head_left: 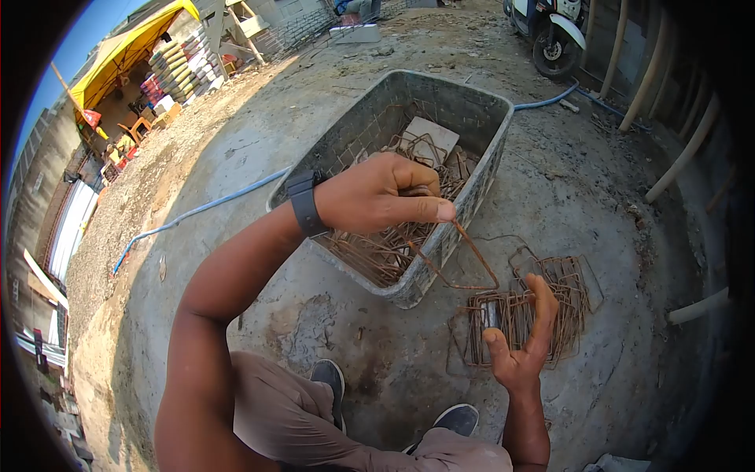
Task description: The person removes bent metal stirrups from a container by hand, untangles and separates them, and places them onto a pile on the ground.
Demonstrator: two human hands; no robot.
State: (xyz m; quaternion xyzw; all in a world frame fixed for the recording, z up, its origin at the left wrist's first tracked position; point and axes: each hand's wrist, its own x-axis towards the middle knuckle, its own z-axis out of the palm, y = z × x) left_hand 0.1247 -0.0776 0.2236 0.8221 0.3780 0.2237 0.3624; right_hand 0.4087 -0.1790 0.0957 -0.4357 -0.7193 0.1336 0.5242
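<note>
My left hand (389,193), with a dark watch on its wrist, is closed over the near part of a large crate. It grips a rusty bent-steel stirrup (476,253), whose corner hangs down to the right, outside the crate. Lower right, my right hand (523,338) is open, thumb and fingers apart, above a pile of rusty rebar stirrups (570,303) on the concrete. A short greyish piece (491,315) shows beside the right thumb; I cannot tell what it is. More bent rods (370,256) lie inside the grey plastic crate (405,293).
A flat tile-like piece (429,141) lies in the crate. A blue hose (208,206) runs behind the crate. My shoes (329,385) are close in front. A scooter (554,39) and leaning poles (657,71) stand at right, with stacked sacks (173,69) under a yellow canopy (130,47).
</note>
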